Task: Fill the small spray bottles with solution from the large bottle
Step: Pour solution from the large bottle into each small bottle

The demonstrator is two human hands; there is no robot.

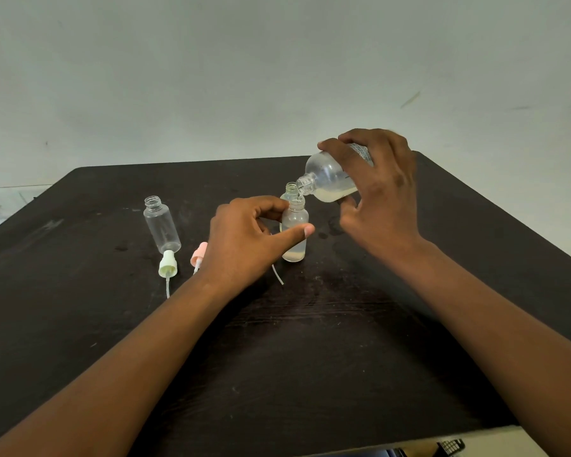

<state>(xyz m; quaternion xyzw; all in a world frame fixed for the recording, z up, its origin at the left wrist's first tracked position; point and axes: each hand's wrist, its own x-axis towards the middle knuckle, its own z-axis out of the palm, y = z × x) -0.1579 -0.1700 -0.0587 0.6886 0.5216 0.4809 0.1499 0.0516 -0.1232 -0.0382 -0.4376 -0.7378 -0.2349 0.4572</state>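
My right hand (381,192) grips the large clear bottle (330,179), tilted with its open mouth down to the left; pale cloudy liquid lies in its lower side. A thin stream runs from that mouth into a small clear bottle (294,235), which stands upright on the dark table (310,341). My left hand (244,239) pinches this small bottle between thumb and fingers; a little liquid sits in its bottom. Right behind it shows the neck of another small bottle (290,188). An empty small bottle (162,225) stands uncapped to the left.
A pale yellow spray cap (168,263) and a pink spray cap (198,255) lie on the table with their dip tubes toward me. A third white dip tube (277,275) pokes out under my left hand. Wet spots (330,229) mark the table beside the bottle.
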